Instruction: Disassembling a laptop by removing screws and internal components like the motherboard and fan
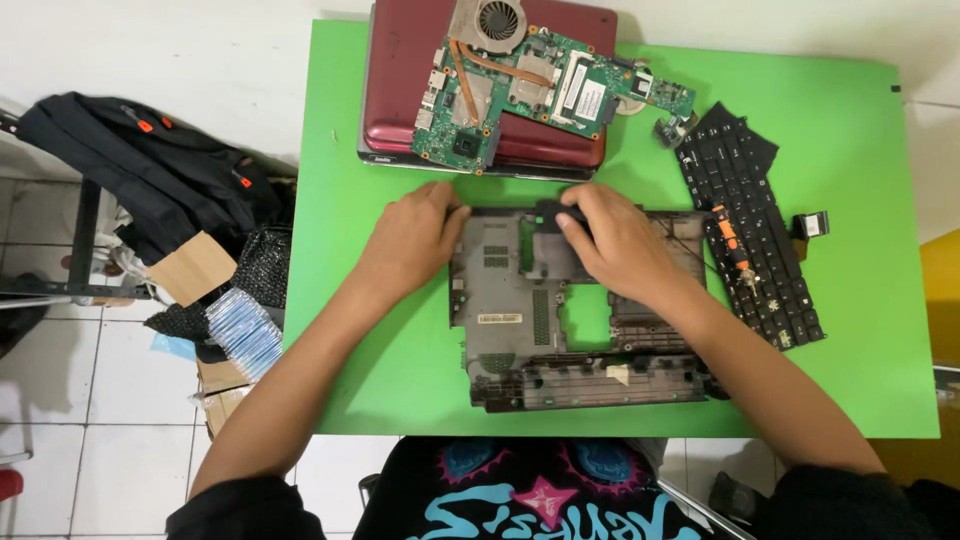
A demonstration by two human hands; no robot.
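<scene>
left hand (412,240) flat, gripping laptop base (500,310) left edge | right hand (620,245) curled, pressing its far edge | keyboard (750,240) right | green table (860,150)

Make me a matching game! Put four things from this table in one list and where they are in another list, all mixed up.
Things:
1. Circuit board
2. Keyboard
3. Grey case
4. Black bag

Places:
A. Under both hands
B. On the red laptop
C. Off the table, left side
D. Right side of the green table

Pairs: 1-B, 2-D, 3-A, 4-C
</scene>
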